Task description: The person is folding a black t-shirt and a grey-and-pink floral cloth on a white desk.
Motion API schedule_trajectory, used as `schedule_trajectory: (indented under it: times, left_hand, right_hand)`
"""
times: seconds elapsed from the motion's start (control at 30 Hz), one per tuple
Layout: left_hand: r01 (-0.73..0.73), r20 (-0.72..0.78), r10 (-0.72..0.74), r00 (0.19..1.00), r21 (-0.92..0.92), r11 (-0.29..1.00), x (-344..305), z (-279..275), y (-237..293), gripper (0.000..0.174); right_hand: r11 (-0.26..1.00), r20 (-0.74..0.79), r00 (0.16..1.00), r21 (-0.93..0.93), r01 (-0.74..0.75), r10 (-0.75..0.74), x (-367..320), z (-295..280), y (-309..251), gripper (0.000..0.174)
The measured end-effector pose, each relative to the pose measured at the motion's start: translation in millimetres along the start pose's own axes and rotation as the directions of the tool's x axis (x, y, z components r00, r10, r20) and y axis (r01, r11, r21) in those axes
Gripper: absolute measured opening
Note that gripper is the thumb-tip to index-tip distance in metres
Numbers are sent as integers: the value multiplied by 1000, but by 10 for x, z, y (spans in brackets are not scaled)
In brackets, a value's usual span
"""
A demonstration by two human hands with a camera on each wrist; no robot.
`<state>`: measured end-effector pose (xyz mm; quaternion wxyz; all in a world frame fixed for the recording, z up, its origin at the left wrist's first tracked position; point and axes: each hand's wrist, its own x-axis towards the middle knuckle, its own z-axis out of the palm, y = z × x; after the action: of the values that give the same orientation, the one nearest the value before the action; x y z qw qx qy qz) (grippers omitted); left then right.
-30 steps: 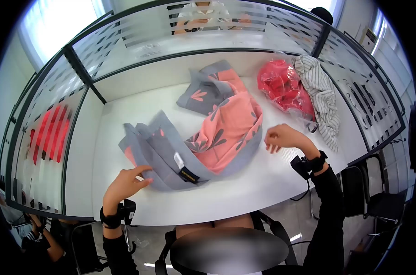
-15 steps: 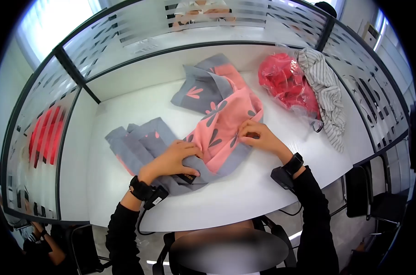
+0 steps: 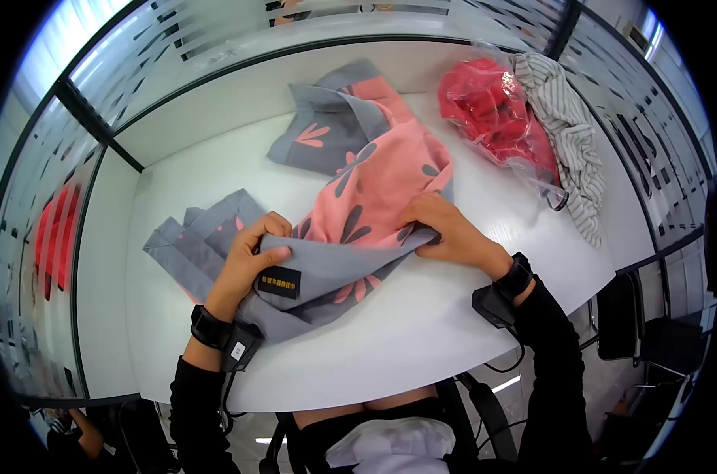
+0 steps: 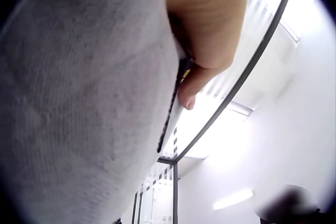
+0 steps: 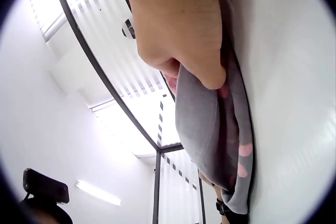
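Our left hand point(image 3: 248, 265) and right hand point(image 3: 453, 235) both pinch the grey-and-coral leaf-patterned cloth point(image 3: 339, 265); its black rectangular fabric label point(image 3: 279, 282) sits just beside our left hand.

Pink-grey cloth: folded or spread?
Neither neatly folded nor spread flat: the cloth lies rumpled and doubled over on the table, gripped by the left hand and right hand.

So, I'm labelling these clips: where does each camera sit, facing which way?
Head: worn on the head, facing forward and down at the cloth and table; both sleeves, left hand and right hand show.
Left wrist: on that wrist, facing the left hand gripping cloth, the partition beyond.
Right wrist: on that wrist, facing the right hand gripping cloth by the table.
Shared: both wrist views show cloth and partition.
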<state>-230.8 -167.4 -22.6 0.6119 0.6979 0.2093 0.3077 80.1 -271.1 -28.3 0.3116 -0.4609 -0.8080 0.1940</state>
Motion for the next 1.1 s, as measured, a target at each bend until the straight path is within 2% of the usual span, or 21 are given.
schedule_trajectory:
  times: [0.1,0.13,0.23,0.37,0.47,0.57,0.77,0.8,0.9,1.0,1.1]
  left_hand:
    - [119,-151,-133,980,-96,988,-39,-10,47,14]
    - [82,-148,-93,985,-80,993,-28,-31,-5,14]
    - [119,-107,-130,986,-98,988,-17,-43,-12,16]
    - [160,-98,-166,981,-64,985,-29,-43,-37,17]
    - [115,-100,-121,988,-65,991,-10,-25,-72,18]
    - [157,-70,-168,983,-143,977,8,-23,-66,22]
    - [157,-54,-167,985,-153,976,6,10,-45,25]
    - [154,-51,-164,985,-169,973,5,9,-50,26]
    - [136,-64,-144,987,-124,983,-10,34,-33,28]
    - [129,-99,-145,984,-155,979,-34,2,-37,30]
    - [171,-84,-180,980,-110,979,-85,-179,-65,30]
  right_hand:
    - [997,-72,997,-76,12,-18,-5,57,8,33]
    - [996,-82,996,-85,11,-18,-4,63,0,32]
    - [988,-72,987,65,-138,142,-16,32,-83,32]
    - [991,-89,988,37,-127,130,-26,10,-82,33]
    - [996,-101,991,6,-91,91,-23,-2,-83,32]
    - [995,-108,990,48,-90,95,-43,-11,-103,28]
    - [986,-116,987,138,-97,114,-61,31,-126,8]
    - [987,-125,987,136,-89,106,-62,42,-119,11]
    - [962,-112,968,180,-203,225,-52,34,-154,20]
    - [956,-135,957,185,-229,255,-43,34,-147,25]
    - [948,-164,950,225,-226,266,-41,41,-154,24]
